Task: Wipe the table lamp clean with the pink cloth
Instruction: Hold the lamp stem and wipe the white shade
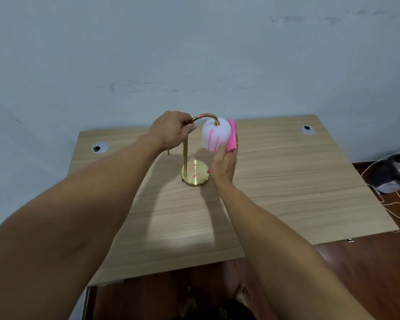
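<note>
The table lamp point(185, 158) has a gold stem that arches over to a white globe shade point(216, 132) and a round gold base point(195, 173). Pink marks streak the shade, the arch and the base. My left hand point(172, 130) grips the stem just below the arch. My right hand point(224, 163) holds the pink cloth point(232, 137) pressed against the right side of the shade.
The lamp stands mid-back on a wooden desk point(275, 181) against a pale wall. Cable holes sit at the desk's back left point(99, 148) and back right point(307, 130). A dark basket point(395, 172) and loose cords lie on the floor to the right.
</note>
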`<state>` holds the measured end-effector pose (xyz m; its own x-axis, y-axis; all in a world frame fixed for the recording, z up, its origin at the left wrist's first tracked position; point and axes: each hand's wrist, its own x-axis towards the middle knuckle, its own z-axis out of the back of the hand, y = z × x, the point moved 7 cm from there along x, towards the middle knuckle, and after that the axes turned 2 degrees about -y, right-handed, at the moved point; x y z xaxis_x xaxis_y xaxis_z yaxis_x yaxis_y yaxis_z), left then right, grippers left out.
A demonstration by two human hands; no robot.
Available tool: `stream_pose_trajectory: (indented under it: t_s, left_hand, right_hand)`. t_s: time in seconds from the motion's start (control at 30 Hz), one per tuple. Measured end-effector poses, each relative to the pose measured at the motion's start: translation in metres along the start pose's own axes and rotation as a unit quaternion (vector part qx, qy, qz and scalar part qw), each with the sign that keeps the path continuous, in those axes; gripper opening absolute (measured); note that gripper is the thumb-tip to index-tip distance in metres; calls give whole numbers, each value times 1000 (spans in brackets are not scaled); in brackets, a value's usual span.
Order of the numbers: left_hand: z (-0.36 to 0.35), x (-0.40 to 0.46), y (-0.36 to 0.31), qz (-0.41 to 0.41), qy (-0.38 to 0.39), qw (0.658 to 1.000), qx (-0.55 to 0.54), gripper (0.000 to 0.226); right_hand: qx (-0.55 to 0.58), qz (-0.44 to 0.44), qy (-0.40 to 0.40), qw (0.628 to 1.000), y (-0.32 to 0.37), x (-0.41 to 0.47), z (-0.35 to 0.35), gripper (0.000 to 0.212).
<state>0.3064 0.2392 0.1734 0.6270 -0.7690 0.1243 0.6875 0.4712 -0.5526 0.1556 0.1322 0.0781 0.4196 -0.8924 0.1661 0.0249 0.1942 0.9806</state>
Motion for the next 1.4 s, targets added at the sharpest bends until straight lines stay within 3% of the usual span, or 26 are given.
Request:
stream_pose_trajectory:
  t_s: [0.17, 0.27, 0.43, 0.53, 0.67, 0.73, 0.87, 1.07, 1.13, 1.2, 1.3, 1.4]
  left_hand:
    - [1, 0, 0, -4, -2, 1000, 2, 28]
    - [1, 1, 0, -3, -2, 1000, 4, 27]
    - [-2, 1, 1, 2, -2, 1000, 8, 26]
    - [0, 1, 2, 8, -1, 1000, 8, 26]
    - [1, 0, 2, 10, 2, 1000, 8, 27]
    - [1, 1, 1, 11, 1, 1000, 10, 27]
    - [2, 1, 0, 12, 3, 1000, 10, 27]
    - [0, -1, -1, 15, 0, 1000, 14, 28]
    - [0, -1, -1, 17, -3, 1000, 17, 29]
    - [0, -2, 1, 19, -6, 1000, 20, 29]
    - [0, -3, 1, 17, -9, 1000, 18, 29]
    - [0, -3, 0, 13, -11, 1000, 7, 28]
  right_hand:
    - [-89, 105, 43, 990, 45, 17, -19, 60]
    - [-129, 129, 60, 981, 39, 15, -21, 59]
    - [-26, 3, 8, 1000, 10, 5, -2, 56]
    - [-15, 0, -5, 1000, 23, 16, -8, 50]
    - [-60, 9, 41, 997, 41, 36, -13, 44]
    - [-66, -31, 71, 995, 41, 50, -11, 44]
    - [-80, -135, 155, 975, 21, 78, -13, 63]
    - [-82, -167, 161, 969, 13, 90, -10, 66]
    - [-56, -81, 125, 987, 24, 74, -6, 53]
    - [-79, 86, 132, 984, 35, 44, -9, 50]
    - [-208, 248, 133, 937, 30, 9, -12, 67]
    - [-306, 291, 148, 895, 11, -6, -7, 78]
